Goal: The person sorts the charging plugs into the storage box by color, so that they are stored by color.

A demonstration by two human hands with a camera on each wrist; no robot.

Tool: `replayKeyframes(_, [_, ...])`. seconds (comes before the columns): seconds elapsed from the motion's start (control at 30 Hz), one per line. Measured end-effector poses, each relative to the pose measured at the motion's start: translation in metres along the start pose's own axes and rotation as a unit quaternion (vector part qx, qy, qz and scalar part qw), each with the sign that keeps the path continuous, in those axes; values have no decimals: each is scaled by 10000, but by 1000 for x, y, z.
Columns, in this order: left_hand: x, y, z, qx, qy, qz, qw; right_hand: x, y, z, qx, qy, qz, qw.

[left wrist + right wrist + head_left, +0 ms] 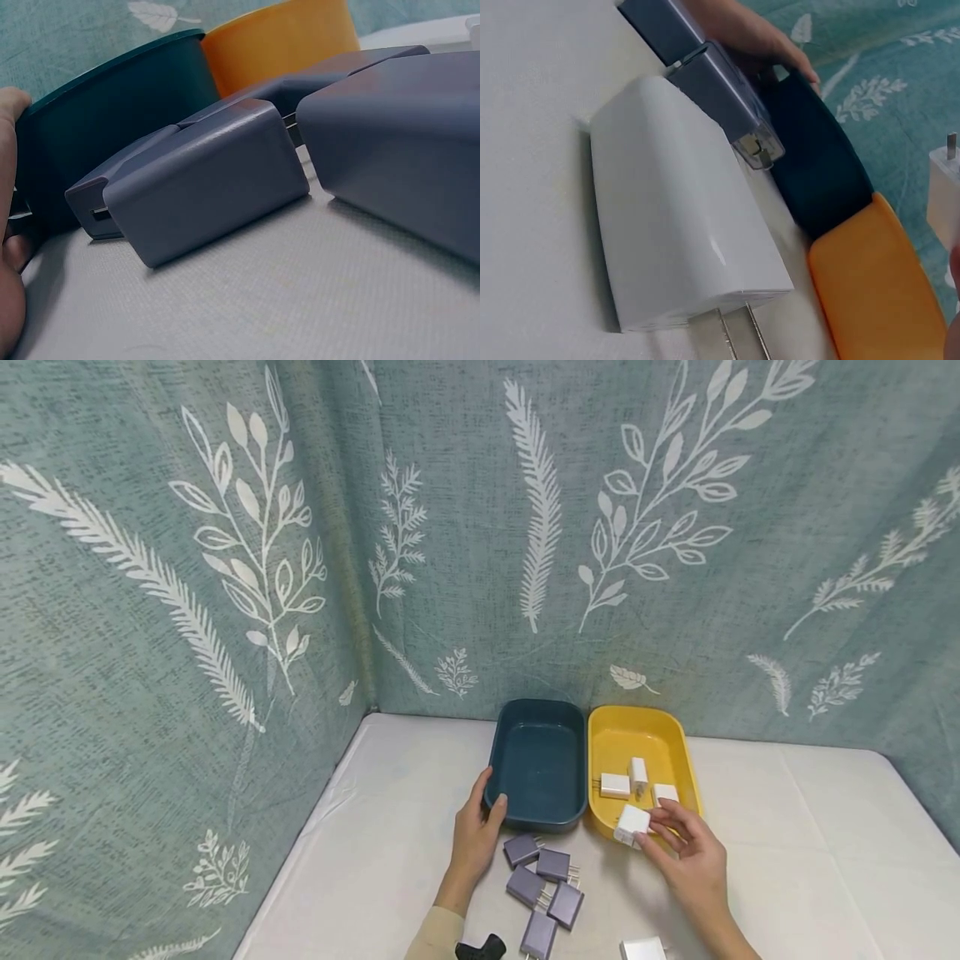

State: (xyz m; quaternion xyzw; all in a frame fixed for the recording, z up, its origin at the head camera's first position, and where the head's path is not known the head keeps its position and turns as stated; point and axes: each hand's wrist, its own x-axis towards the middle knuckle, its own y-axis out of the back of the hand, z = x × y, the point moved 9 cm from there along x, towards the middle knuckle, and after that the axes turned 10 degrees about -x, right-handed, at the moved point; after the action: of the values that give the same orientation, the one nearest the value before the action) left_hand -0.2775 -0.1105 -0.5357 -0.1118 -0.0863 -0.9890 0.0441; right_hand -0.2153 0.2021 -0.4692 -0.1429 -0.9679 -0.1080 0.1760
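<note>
My right hand [693, 856] pinches a white plug adapter [632, 824] between thumb and fingers, above the front rim of the yellow bin [688, 752]. Inside that bin lie three white adapters, one of them [615, 786] on its side. My left hand [476, 831] rests at the near left corner of the dark blue bin [540, 818], fingers and thumb touching its rim. In front of the bins lie several purple-grey plug adapters [565, 904] in a loose cluster. Another white adapter [682, 210] lies on the table near my right wrist.
Both bins stand side by side at the back of the white-covered table [795, 843]. Behind them hangs a green-blue curtain [465, 527] with white leaf prints, which also runs along the left side. A black object [482, 947] shows at my left wrist.
</note>
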Motion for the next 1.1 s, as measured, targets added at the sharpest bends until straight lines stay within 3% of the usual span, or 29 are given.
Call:
replayKeyframes(0.43, [0,1,1,79,-41,108,9999,14,-3,5,109,-76,22,9999])
replayKeyframes(0.67, [0,0,0,84,-81,85,9999,20,-3,12,163,-336,152,9992])
replayKeyframes(0.83, [0,-1,-1,104,18,97,9999,25,-5,9,49,-148,149,9998])
replayKeyframes(1.1, [-1,-3,2,45,-81,129,9999,34,-7,12,-172,-112,117,9997])
